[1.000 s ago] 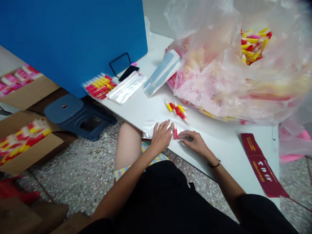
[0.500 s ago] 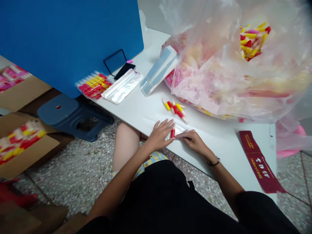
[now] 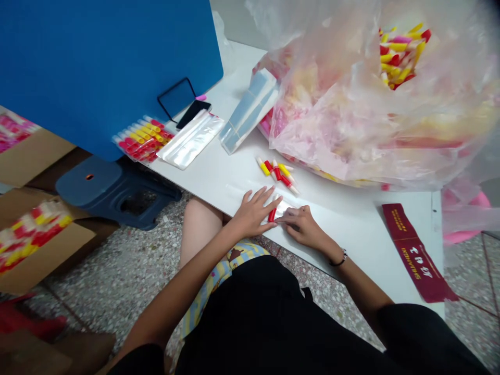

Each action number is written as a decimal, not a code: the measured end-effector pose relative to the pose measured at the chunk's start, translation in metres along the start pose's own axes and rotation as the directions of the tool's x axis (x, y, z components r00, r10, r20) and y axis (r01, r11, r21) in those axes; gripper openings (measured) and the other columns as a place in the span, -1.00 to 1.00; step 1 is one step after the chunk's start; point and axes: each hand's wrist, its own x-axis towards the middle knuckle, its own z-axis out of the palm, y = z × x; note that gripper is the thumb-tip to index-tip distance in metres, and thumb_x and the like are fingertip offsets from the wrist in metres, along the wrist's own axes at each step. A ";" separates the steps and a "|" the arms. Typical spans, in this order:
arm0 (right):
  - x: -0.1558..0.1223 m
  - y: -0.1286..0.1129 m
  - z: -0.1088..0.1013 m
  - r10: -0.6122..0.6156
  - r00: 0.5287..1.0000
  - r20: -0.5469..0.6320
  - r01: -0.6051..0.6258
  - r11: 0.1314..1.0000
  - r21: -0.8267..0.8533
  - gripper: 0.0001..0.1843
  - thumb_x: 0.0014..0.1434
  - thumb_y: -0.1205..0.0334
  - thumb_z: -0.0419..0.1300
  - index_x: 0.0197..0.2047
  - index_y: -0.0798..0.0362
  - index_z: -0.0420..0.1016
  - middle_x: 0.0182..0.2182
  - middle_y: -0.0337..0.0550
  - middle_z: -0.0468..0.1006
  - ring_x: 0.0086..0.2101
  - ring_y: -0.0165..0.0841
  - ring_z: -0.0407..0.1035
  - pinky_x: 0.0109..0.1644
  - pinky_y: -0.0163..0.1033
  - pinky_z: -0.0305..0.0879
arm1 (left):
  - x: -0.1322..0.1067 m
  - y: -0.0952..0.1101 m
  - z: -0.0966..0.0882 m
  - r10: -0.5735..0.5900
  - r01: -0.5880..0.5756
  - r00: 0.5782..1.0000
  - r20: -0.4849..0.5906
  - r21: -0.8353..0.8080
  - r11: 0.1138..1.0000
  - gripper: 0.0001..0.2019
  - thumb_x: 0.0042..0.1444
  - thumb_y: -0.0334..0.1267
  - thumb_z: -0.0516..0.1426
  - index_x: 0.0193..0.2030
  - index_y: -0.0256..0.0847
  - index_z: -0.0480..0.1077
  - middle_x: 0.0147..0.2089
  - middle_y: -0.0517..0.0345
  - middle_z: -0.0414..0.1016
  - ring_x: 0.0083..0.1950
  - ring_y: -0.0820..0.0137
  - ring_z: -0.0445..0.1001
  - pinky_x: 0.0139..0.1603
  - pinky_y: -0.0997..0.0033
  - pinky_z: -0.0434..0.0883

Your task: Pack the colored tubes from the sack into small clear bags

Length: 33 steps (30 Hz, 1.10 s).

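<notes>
My left hand [image 3: 252, 211] lies flat with fingers spread on a clear plastic sleeve [image 3: 240, 191] at the near edge of the white table [image 3: 351, 219]. My right hand [image 3: 300, 224] pinches the sleeve's open end beside a small red tube [image 3: 272, 214], which lies between the two hands. A few loose red and yellow tubes [image 3: 278, 173] lie on the table just beyond my fingers.
A huge clear bag of tubes [image 3: 375, 94] fills the table's right. Clear sleeve stacks [image 3: 191, 138] [image 3: 247, 110], a filled pack [image 3: 141, 138], a black phone [image 3: 192, 113] and a blue panel [image 3: 105, 62] stand left. A maroon ribbon [image 3: 416, 252] lies right. A blue stool [image 3: 113, 190] and cardboard boxes [image 3: 35, 229] are on the floor.
The red tube has tilted and slid a little toward my left hand as both hands closed in on the sleeve's end. The view has shifted slightly.
</notes>
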 end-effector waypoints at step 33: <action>0.034 0.016 -0.039 0.473 0.841 -0.262 -0.178 0.700 0.691 -0.24 -0.01 0.12 0.27 0.22 -0.07 0.05 -0.48 -0.37 0.43 -0.60 -0.40 0.38 -0.56 -0.30 0.33 | -0.020 -0.001 0.018 -0.324 0.264 0.910 -0.260 -0.239 0.934 -0.03 -0.06 0.15 0.25 0.38 -0.18 -0.12 0.27 -0.16 0.21 0.24 0.04 0.19 0.14 0.02 0.12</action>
